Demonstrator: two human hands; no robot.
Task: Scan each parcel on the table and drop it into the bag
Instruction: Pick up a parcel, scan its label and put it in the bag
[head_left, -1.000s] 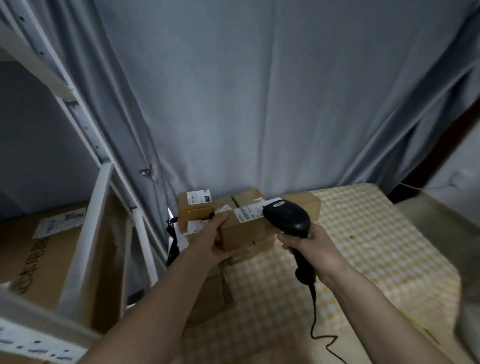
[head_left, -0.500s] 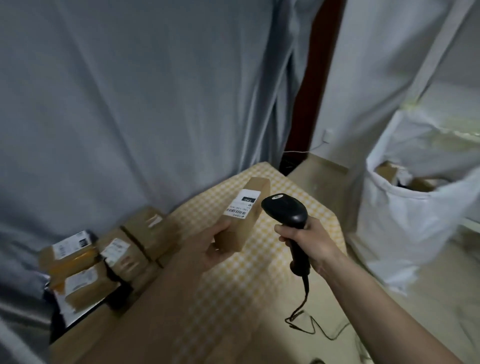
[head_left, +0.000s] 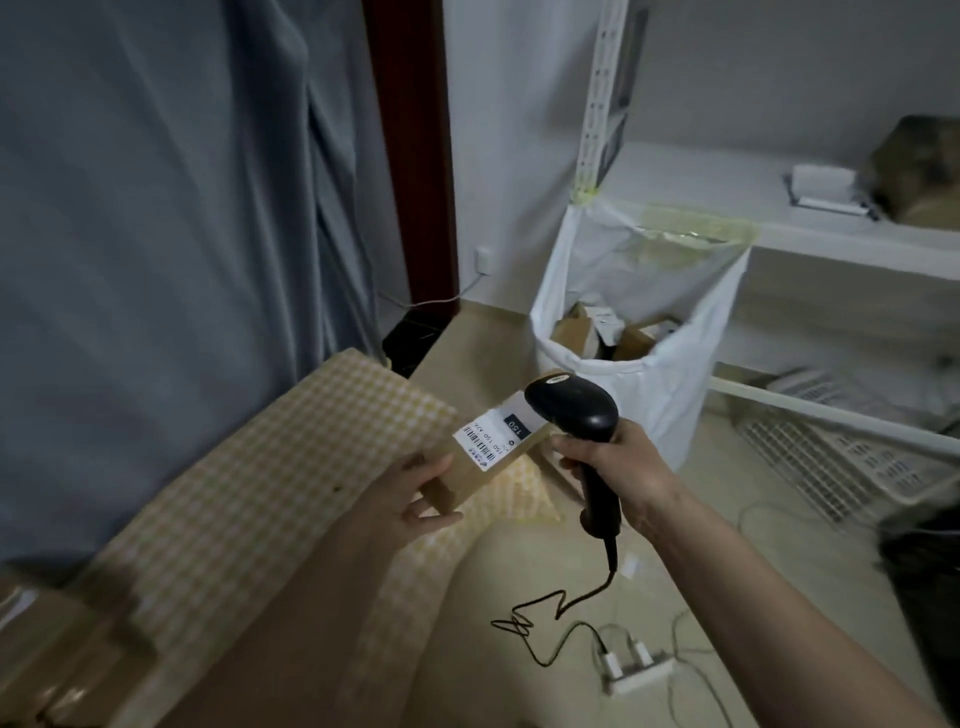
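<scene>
I see left hand (head_left: 415, 491) fingers clamped on parcel (head_left: 485, 457), label up; right hand (head_left: 621, 467) fingers wrapped round scanner (head_left: 576, 410); bag (head_left: 670, 384) beyond bench (head_left: 291, 467).

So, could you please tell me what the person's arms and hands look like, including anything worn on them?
Both forearms are bare as far as the frame shows: no sleeves, gloves or watch. The left hand and right hand show no rings or markings on the fingers. The nails look short and unpainted.
</scene>
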